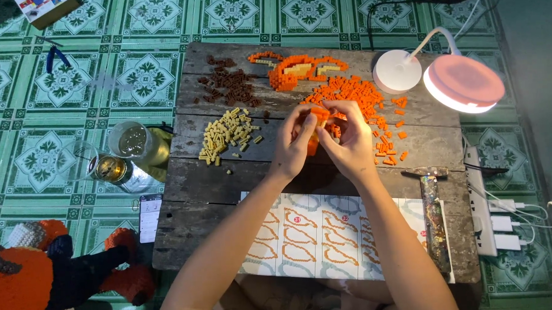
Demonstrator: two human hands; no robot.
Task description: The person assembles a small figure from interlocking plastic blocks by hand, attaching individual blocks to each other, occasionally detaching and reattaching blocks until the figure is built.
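Both hands meet over the middle of the board, a low platform of dark weathered planks on a green patterned tile floor. The left hand and right hand curl their fingers around a small orange block piece, pinching it between them; part of the piece is hidden by the fingers.

Just behind the hands, toward the far edge, lies a loose orange pile, spreading to the right of the right hand. A built orange and yellow section sits at the far edge. A brown pile lies near the far left corner, and a yellow pile sits left of the left hand, near the left edge.

An instruction sheet with orange outlines lies at the near edge under the forearms. A hammer rests near the near right corner. A lit round lamp hangs over the far right corner.

On the floor left of the board stand a glass and a jar, with a phone beside the near left corner.
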